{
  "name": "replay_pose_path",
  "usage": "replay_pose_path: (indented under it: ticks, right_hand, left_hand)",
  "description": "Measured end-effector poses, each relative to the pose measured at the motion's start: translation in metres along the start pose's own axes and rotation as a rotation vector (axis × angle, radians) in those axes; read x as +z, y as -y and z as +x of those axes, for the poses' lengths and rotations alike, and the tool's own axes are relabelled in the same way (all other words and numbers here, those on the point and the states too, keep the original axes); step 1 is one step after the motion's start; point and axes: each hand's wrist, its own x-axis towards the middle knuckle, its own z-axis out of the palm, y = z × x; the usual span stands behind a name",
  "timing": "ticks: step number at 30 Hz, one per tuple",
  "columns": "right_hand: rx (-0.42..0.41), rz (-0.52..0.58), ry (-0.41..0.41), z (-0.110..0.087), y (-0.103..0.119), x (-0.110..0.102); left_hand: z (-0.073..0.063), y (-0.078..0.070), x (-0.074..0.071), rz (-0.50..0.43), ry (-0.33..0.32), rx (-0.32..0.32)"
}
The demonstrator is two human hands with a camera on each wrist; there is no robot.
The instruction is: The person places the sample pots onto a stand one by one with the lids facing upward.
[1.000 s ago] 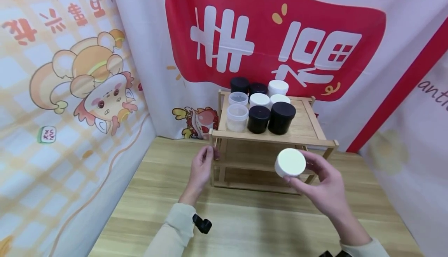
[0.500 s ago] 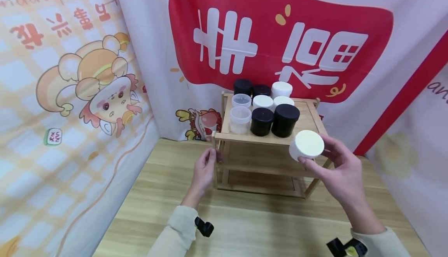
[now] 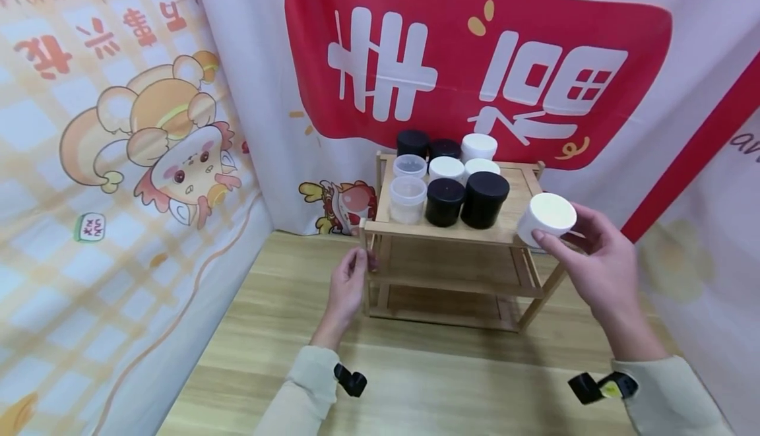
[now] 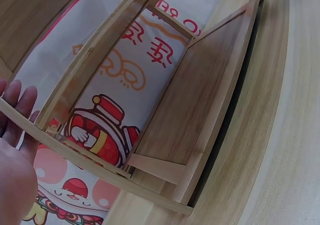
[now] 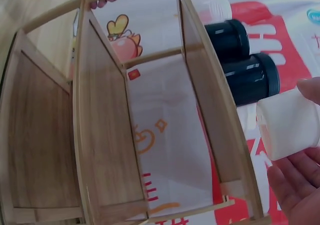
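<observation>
In the head view, my right hand (image 3: 602, 268) holds a white screw-lid jar (image 3: 545, 221) between thumb and fingers, the jar overlapping the front right corner of a wooden three-tier rack (image 3: 518, 193). The right wrist view shows this jar beside the top board's edge, level with the black jars. My left hand (image 3: 348, 281) grips the rack's front left post, its fingers (image 4: 25, 100) curled behind the wood in the left wrist view. Grouped on the left of the top tier are black jars (image 3: 485, 200), white jars (image 3: 446, 169) and clear plastic jars (image 3: 407, 200).
Two lower tiers (image 3: 448, 261) of the rack hold no jars in view. Printed white fabric (image 3: 255, 93) with a red banner (image 3: 457, 60) hangs behind the rack and along both sides. Pale wood-look flooring (image 3: 415, 370) lies in front.
My right hand has carried the white jar up and to the right, from in front of the lower tiers to the top tier's front right corner. The left hand keeps its grip on the post.
</observation>
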Motion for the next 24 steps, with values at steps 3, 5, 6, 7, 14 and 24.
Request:
replay_pose_path:
  ticks: [3, 5, 6, 7, 14, 24]
  right_hand:
    - [0.051, 0.007, 0.032, 0.009, -0.002, 0.0]
    - [0.079, 0.012, 0.045, 0.014, -0.003, 0.001]
    - [0.09, 0.017, 0.049, 0.017, -0.003, 0.001]
    - [0.095, 0.023, 0.054, 0.019, -0.002, 0.002]
    - [0.119, -0.003, 0.101, 0.036, 0.003, 0.009]
    - [0.121, -0.047, 0.139, 0.046, 0.008, 0.015]
  left_hand:
    - [0.001, 0.001, -0.001, 0.004, -0.014, 0.003]
    - [0.001, 0.001, -0.001, 0.006, -0.02, 0.001]
    - [0.001, 0.002, 0.0, 0.007, -0.022, -0.001]
    - [0.001, 0.002, 0.0, 0.005, -0.021, -0.001]
    - [0.002, -0.001, 0.0, -0.002, -0.025, -0.002]
    - [0.001, 0.0, 0.0, -0.01, -0.008, -0.016]
